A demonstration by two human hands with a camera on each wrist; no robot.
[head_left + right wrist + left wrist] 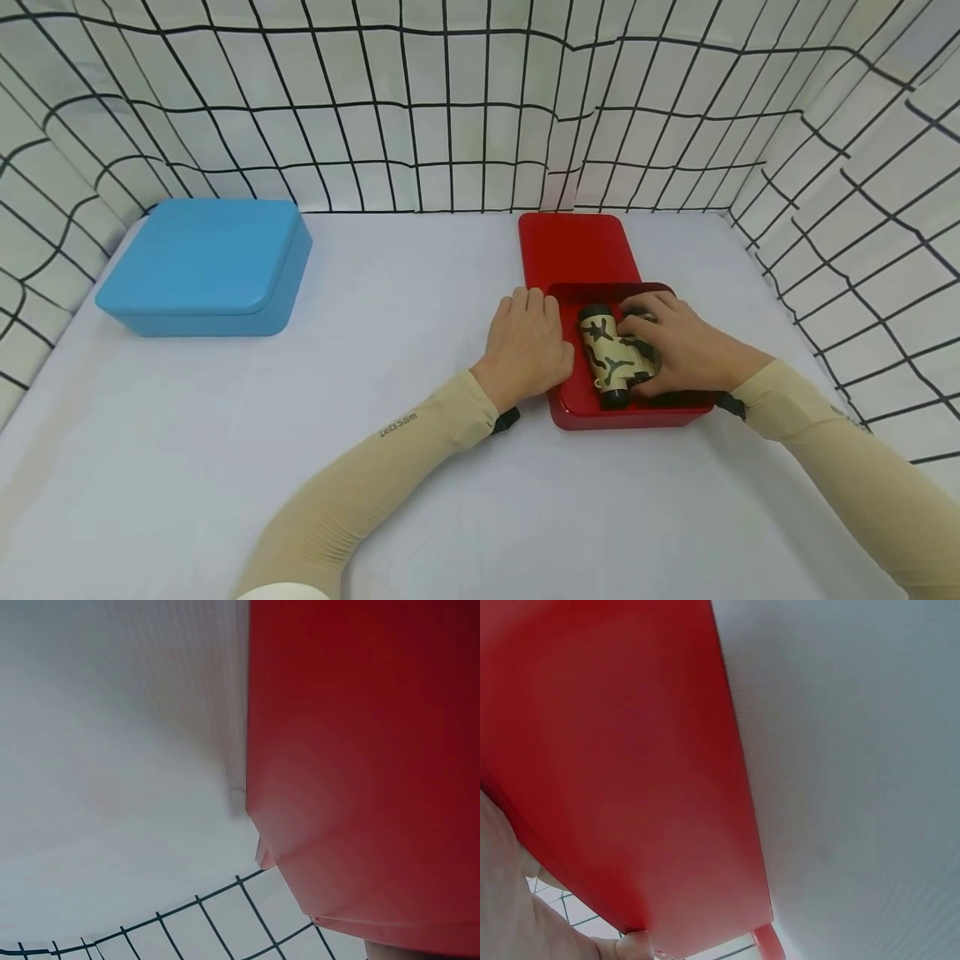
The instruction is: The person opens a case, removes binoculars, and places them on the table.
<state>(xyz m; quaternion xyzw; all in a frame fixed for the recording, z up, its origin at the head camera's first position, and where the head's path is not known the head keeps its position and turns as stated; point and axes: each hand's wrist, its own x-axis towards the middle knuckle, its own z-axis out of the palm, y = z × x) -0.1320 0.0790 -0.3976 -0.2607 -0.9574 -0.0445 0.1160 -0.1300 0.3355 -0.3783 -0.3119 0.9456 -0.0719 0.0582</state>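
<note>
Camouflage-patterned binoculars [600, 354] with black ends lie inside an opened red box [632, 419]. My right hand [675, 342] reaches over the box's right side and grips the right part of the binoculars, hiding some of it. At the box's left side, my left hand [525, 342] holds the rim, its thumb over the edge. In the left wrist view the red box [645, 772] fills the left half, with the left hand [525, 900] along its rim. The right wrist view shows mostly the box's outer wall [360, 765]; the binoculars are hidden there.
The box's red lid [577, 248] lies folded back behind it. A closed blue box [202, 258] stands at the far left on the white table [375, 275]. Black wire mesh [465, 108] encloses the back and sides.
</note>
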